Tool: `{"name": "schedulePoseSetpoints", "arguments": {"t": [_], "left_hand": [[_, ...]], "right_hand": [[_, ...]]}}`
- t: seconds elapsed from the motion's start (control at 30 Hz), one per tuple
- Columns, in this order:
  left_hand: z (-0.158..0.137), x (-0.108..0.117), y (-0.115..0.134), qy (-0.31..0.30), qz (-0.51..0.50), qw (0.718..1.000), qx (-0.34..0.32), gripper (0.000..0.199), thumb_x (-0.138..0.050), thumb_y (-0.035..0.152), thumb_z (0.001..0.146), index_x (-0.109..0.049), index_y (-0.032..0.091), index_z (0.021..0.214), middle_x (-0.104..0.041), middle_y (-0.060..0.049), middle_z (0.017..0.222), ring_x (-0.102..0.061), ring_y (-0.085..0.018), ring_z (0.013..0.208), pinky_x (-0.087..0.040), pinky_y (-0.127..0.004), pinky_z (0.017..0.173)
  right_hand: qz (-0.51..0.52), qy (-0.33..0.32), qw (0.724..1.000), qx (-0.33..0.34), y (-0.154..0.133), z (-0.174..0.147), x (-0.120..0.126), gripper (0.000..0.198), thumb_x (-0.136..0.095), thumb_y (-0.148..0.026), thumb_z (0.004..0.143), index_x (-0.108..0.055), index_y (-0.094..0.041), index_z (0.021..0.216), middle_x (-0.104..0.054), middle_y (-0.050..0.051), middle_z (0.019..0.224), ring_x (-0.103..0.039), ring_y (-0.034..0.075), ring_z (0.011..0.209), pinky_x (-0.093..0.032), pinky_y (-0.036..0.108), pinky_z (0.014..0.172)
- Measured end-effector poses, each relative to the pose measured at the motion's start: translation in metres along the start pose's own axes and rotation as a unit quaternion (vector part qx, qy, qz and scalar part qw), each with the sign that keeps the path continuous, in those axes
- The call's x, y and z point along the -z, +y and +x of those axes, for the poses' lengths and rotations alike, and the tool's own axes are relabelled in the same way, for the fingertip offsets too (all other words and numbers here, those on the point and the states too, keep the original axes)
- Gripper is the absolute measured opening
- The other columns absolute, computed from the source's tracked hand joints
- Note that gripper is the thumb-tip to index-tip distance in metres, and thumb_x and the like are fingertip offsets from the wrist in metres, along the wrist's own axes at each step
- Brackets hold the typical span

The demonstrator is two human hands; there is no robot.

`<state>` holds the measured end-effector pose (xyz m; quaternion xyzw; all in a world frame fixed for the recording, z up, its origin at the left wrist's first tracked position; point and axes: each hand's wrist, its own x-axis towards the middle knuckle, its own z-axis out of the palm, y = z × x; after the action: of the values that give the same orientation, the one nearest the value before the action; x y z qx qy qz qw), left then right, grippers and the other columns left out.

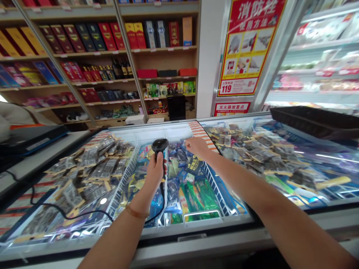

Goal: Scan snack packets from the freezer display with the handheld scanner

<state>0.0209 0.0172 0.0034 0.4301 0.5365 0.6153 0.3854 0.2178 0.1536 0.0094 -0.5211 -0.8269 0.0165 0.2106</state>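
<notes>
A black handheld barcode scanner (159, 143) is held upright in my left hand (156, 169), its head above my thumb. Its cable hangs below that hand and runs left over the freezer. My right hand (196, 147) is closed above a white wire basket (213, 184); what its fingers hold, if anything, is hidden. Beneath the hands, the chest freezer (218, 243) contains wrapped frozen treats in baskets. Green packets (206, 195) lie at the near end of the right basket, with dark and blue ones farther back.
Many dark bagged packages (98, 160) lie on the left side, and more packages (260, 149) on the right. A black tray (314, 123) rests at the far right. Shelves (165, 54) with boxes stand behind. The scanner's cable (71, 217) loops across the left side.
</notes>
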Motion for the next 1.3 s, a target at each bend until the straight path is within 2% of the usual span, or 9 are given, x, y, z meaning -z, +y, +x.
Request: {"name": "schedulePoseSetpoints", "arguments": {"t": [0.17, 0.33, 0.43, 0.57, 0.7, 0.8, 0.9, 1.1, 1.3], "left_hand": [[0.004, 0.003, -0.012, 0.008, 0.011, 1.0, -0.003, 0.06, -0.061, 0.08, 0.082, -0.049, 0.022, 0.092, -0.06, 0.004, 0.072, -0.051, -0.008, 0.043, -0.04, -0.022, 0.037], [0.007, 0.0, -0.021, -0.013, 0.016, 1.0, 0.008, 0.051, -0.063, 0.072, 0.088, -0.049, 0.023, 0.091, -0.061, 0.003, 0.075, -0.051, -0.008, 0.044, -0.041, -0.022, 0.039], [0.007, -0.002, -0.025, -0.017, 0.029, 0.999, 0.002, 0.051, -0.062, 0.072, 0.089, -0.05, 0.023, 0.089, -0.06, 0.002, 0.074, -0.05, -0.009, 0.043, -0.039, -0.022, 0.038], [0.006, -0.003, -0.026, -0.002, 0.038, 0.999, -0.015, 0.052, -0.061, 0.073, 0.088, -0.053, 0.022, 0.091, -0.062, 0.001, 0.075, -0.05, -0.009, 0.045, -0.038, -0.021, 0.038], [0.002, -0.003, -0.022, -0.013, 0.04, 0.999, -0.014, 0.053, -0.062, 0.074, 0.086, -0.053, 0.022, 0.091, -0.061, 0.002, 0.075, -0.051, -0.009, 0.046, -0.039, -0.021, 0.039], [0.001, -0.003, -0.021, -0.017, 0.041, 0.999, -0.022, 0.053, -0.062, 0.074, 0.086, -0.053, 0.022, 0.091, -0.062, 0.002, 0.076, -0.051, -0.008, 0.046, -0.039, -0.021, 0.039], [0.002, -0.003, -0.023, -0.024, 0.039, 0.999, -0.017, 0.058, -0.062, 0.078, 0.083, -0.052, 0.022, 0.091, -0.062, 0.002, 0.074, -0.05, -0.008, 0.044, -0.038, -0.021, 0.038], [0.003, -0.003, -0.028, -0.039, 0.025, 0.999, -0.019, 0.062, -0.062, 0.082, 0.08, -0.052, 0.022, 0.091, -0.06, 0.003, 0.071, -0.048, -0.007, 0.042, -0.037, -0.021, 0.036], [-0.004, -0.006, -0.027, -0.103, 0.013, 0.995, -0.005, 0.064, -0.064, 0.084, 0.078, -0.053, 0.022, 0.09, -0.06, 0.003, 0.071, -0.047, -0.007, 0.042, -0.036, -0.021, 0.036]], "right_hand": [[-0.001, -0.037, 0.999, 0.037, -0.058, 0.002, -0.035, 0.039, -0.052, -0.048, 0.105, -0.078, -0.021, 0.098, -0.08, 0.01, 0.108, -0.071, 0.028, 0.109, -0.05, 0.034, 0.09], [0.017, 0.087, 0.993, -0.077, -0.043, 0.001, -0.042, 0.051, -0.044, -0.047, 0.109, -0.065, -0.012, 0.141, -0.066, 0.021, 0.143, -0.057, 0.032, 0.136, -0.039, 0.041, 0.113], [0.014, 0.024, 0.984, -0.177, -0.032, 0.002, -0.044, 0.068, -0.039, -0.061, 0.108, -0.063, -0.008, 0.143, -0.059, 0.026, 0.152, -0.046, 0.04, 0.147, -0.033, 0.051, 0.118], [0.022, -0.031, 0.98, -0.198, -0.031, 0.008, -0.05, 0.082, -0.042, -0.073, 0.101, -0.06, -0.01, 0.149, -0.049, 0.025, 0.162, -0.036, 0.044, 0.154, -0.026, 0.058, 0.122], [0.061, -0.042, 0.985, -0.157, -0.024, 0.014, -0.052, 0.06, -0.062, -0.061, 0.094, -0.069, -0.02, 0.137, -0.056, 0.017, 0.157, -0.043, 0.041, 0.15, -0.026, 0.058, 0.123], [0.164, -0.042, 0.978, -0.125, -0.008, 0.019, -0.051, 0.037, -0.076, -0.041, 0.08, -0.075, -0.022, 0.111, -0.074, 0.011, 0.13, -0.06, 0.036, 0.132, -0.037, 0.053, 0.116], [0.361, 0.004, 0.916, -0.175, 0.007, 0.023, -0.049, 0.03, -0.075, -0.028, 0.071, -0.069, -0.02, 0.099, -0.077, 0.006, 0.099, -0.071, 0.031, 0.106, -0.052, 0.046, 0.099], [0.724, 0.031, 0.67, -0.162, 0.009, 0.02, -0.048, 0.033, -0.071, -0.019, 0.067, -0.065, -0.022, 0.099, -0.075, -0.001, 0.086, -0.072, 0.02, 0.082, -0.059, 0.032, 0.078], [0.802, 0.07, 0.565, -0.182, 0.004, 0.023, -0.053, 0.032, -0.067, -0.014, 0.076, -0.061, -0.024, 0.105, -0.077, 0.001, 0.086, -0.077, 0.022, 0.085, -0.065, 0.039, 0.08]]}}
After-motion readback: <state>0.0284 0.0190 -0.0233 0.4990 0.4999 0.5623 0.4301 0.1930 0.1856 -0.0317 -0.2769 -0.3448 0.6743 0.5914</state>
